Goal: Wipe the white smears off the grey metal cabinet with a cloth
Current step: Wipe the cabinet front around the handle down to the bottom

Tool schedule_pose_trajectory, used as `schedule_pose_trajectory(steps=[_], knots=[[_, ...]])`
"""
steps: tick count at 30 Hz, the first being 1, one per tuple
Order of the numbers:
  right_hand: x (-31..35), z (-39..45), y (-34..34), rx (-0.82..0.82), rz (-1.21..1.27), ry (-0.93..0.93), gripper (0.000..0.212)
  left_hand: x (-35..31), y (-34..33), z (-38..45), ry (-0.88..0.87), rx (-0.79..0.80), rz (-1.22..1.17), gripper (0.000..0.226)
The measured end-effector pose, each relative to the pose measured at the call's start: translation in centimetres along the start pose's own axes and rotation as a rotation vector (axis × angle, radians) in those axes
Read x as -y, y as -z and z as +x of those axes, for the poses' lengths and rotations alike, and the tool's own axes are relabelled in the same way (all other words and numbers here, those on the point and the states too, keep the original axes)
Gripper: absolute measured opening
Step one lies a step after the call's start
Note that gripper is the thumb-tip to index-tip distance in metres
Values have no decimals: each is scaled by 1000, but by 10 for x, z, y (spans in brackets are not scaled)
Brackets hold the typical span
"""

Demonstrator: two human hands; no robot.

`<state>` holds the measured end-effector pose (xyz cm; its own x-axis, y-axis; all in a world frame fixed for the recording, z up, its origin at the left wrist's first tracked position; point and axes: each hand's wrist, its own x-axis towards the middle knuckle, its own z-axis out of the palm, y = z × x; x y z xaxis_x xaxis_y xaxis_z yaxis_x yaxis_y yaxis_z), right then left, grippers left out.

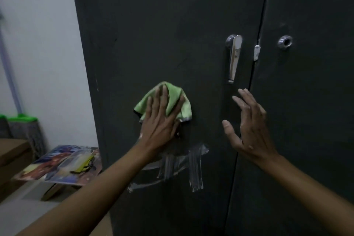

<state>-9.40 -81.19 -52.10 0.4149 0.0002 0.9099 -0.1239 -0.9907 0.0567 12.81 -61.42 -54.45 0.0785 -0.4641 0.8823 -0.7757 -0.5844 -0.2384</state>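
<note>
The dark grey metal cabinet [172,25] fills most of the view. White smears [183,166] streak its left door below my hands. My left hand [160,120] presses a crumpled green cloth [172,97] flat against the left door, fingers straight on top of it. My right hand [249,126] is raised with spread fingers near the gap between the two doors, holding nothing; I cannot tell whether it touches the metal.
A chrome lever handle [234,57] hangs on the left door, with a round lock [285,41] on the right door. Left of the cabinet lie a colourful printed board [63,163], brown boxes [11,151] and green-topped mop heads [24,120] against a white wall.
</note>
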Motion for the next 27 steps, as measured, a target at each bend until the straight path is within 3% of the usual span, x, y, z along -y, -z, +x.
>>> schedule_pose_trajectory(steps=[2,6,11,15,22,27], knots=[[3,-3,-4,7,9,-5,69,9,4,27,63,-34,0,74],[9,-20,-17,30,40,-6,68,7,3,28,30,-42,26,90],[13,-37,-26,80,103,-39,66,2,15,32,97,-80,-96,62],[16,-35,-30,79,130,-64,64,-1,16,46,126,-108,-34,53],[18,-40,-43,50,157,-53,60,16,-1,49,23,-234,-7,69],[23,-53,-54,24,189,-95,58,15,-2,47,9,-201,-4,71]])
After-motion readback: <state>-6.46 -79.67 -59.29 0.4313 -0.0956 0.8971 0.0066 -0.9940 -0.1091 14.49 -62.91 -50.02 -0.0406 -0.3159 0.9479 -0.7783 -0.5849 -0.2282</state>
